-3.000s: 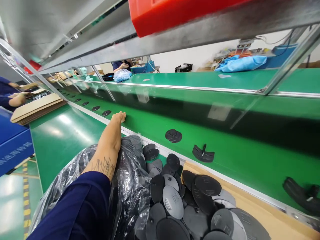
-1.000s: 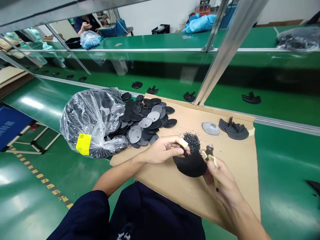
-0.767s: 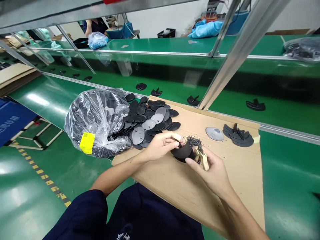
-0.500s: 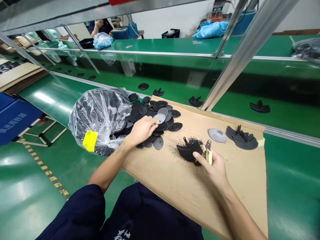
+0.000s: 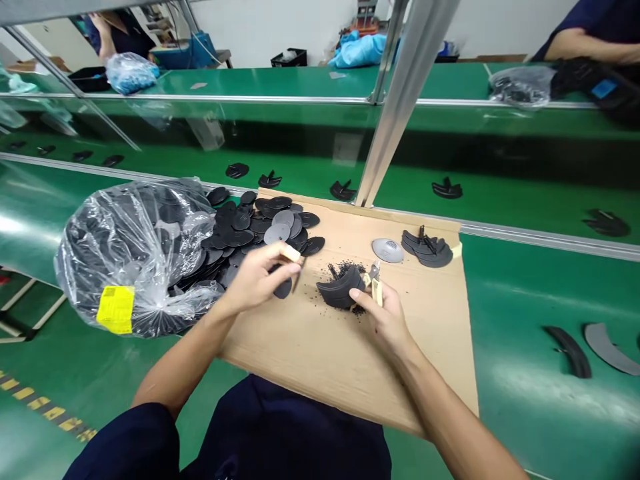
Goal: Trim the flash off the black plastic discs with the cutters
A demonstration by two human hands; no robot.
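Observation:
My left hand [image 5: 260, 279] is closed in a pinch on a thin dark oval disc [image 5: 299, 277], seen nearly edge-on. Pale covers sit on its fingertips. Just behind that hand spreads a pile of black oval plastic discs [image 5: 237, 237]. My right hand [image 5: 387, 323] is wrapped round pale-handled nippers [image 5: 375, 288], jaws pointing away from me. Its thumb also presses on a curved black plastic piece [image 5: 340, 290] with a small stem, above scattered black scraps [image 5: 357, 311]. A grey oval disc [image 5: 387, 250] and stacked black curved pieces [image 5: 429, 250] lie beyond the right hand.
Cardboard [image 5: 310, 373] covers the bench before me. A clear bag of black parts [image 5: 135, 247] stands at left. A metal post [image 5: 395, 113] rises behind the cardboard. More curved pieces lie on the green belt [image 5: 300, 143] and right bench. Other people sit across.
The view has turned to the right. My left hand has come away from the pile with a disc, nearer my right hand. The right hand keeps its grip.

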